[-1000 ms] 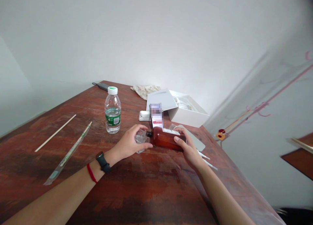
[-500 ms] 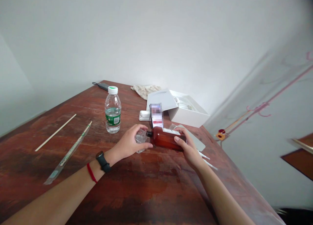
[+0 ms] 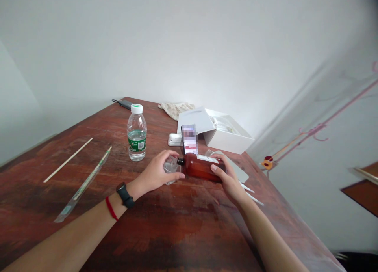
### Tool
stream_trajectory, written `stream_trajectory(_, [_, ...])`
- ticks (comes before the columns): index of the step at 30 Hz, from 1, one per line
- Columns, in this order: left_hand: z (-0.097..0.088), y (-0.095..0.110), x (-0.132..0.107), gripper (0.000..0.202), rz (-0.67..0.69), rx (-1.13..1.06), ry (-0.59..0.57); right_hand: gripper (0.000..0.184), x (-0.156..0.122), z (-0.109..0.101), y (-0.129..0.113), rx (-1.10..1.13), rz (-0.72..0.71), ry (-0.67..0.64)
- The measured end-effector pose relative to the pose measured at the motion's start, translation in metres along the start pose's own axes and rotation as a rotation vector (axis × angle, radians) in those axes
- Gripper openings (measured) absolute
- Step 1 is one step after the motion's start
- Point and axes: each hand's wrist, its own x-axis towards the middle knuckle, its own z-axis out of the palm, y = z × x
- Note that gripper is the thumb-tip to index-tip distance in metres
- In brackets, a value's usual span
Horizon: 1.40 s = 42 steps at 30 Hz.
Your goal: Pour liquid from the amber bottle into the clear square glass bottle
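A brown bottle [image 3: 199, 167] is tipped on its side over the wooden table [image 3: 165, 224], its dark neck pointing left. My right hand [image 3: 226, 177] is wrapped round the bottle's body. My left hand [image 3: 156, 172] curls round a small clear glass cup [image 3: 170, 167] held at the bottle's mouth. A black watch and a red cord sit on my left wrist.
A water bottle [image 3: 136, 133] with a green label stands left of my hands. A thin stick [image 3: 67, 160] and a wrapped stick [image 3: 85, 184] lie further left. Behind the hands are an open white box [image 3: 220, 132], a small carton [image 3: 189, 140], a cloth [image 3: 175, 107] and a grey pad [image 3: 236, 170].
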Motion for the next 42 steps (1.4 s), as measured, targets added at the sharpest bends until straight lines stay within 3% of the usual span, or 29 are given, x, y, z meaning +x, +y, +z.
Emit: stream_trajectory(42, [-0.0014,-0.0007,0.0006,0.056,0.020,0.060,-0.012,0.039,0.0007,-0.0009,0.0016,-0.008,-0.020,-0.007])
